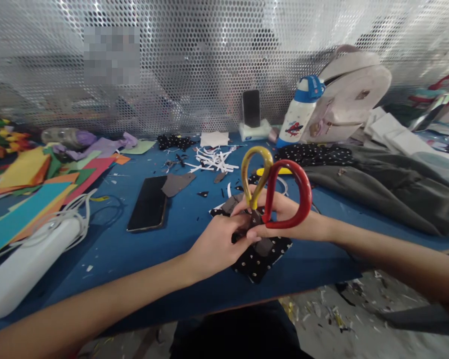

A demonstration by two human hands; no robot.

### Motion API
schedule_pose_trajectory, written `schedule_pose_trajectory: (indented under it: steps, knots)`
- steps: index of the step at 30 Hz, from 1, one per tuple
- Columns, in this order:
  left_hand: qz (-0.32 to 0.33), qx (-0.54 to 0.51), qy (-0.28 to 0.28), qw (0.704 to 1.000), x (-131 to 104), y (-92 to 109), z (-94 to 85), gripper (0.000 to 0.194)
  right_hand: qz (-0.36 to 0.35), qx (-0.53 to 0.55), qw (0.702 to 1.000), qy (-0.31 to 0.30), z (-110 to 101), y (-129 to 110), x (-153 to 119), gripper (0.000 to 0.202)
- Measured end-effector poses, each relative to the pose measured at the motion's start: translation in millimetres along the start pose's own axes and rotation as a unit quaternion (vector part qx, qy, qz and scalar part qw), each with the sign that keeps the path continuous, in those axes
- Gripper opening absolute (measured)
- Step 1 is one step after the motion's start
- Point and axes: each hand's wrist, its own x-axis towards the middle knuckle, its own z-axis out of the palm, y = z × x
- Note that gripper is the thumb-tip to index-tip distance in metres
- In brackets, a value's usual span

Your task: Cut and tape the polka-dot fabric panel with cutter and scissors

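Note:
A pair of scissors [255, 215] with one yellow and one red handle stands handles-up above the table. My right hand [284, 209] is closed round the lower part of the scissors, its thumb across the front. Close against it, my left hand [217, 244] is closed in a pinch; what lies between its fingers is mostly hidden. Beneath both hands lies a black fabric piece with white dots [252, 267], with dark grey pieces [264, 247] on it. The blade tips are hidden by the fingers.
A black phone [146, 204] lies left of the hands, a grey scrap [177, 184] over its edge. White paper strips [214, 159] are behind. Coloured paper [33, 199] and a white power strip [30, 269] fill the left; a bottle [295, 114], backpack [344, 94] and dark cloth [392, 184] the right.

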Motion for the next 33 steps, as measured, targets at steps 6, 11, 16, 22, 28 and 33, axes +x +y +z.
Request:
schedule_pose_trajectory:
  steps: [6,11,16,22,28,33]
  knots:
    - [0.001,0.020,0.000,1.000,-2.3,2.8,-2.1,0.028,-0.002,0.047,0.999,-0.005,0.8,1.2,1.4,0.040]
    - [-0.002,0.035,0.006,0.999,-1.5,0.7,-2.1,0.022,0.021,0.110,0.994,0.003,3.8,-0.4,-0.1,0.036]
    - [0.015,0.054,0.003,0.998,-3.8,-6.8,-8.3,0.012,0.027,0.127,0.991,-0.002,3.4,1.0,-1.9,0.022]
    - [0.100,0.157,0.017,0.982,-26.7,-15.1,-30.2,0.019,0.083,0.086,0.990,-0.069,-0.5,1.9,-6.7,0.018]
    - [0.149,0.283,-0.025,0.947,-51.3,-19.9,-27.6,0.025,0.149,0.064,0.982,-0.097,-1.7,19.4,-4.1,0.022]
    - [0.214,0.339,-0.029,0.916,-58.6,-23.7,-19.3,0.027,0.189,0.081,0.973,-0.108,-7.0,36.2,-4.2,0.024]
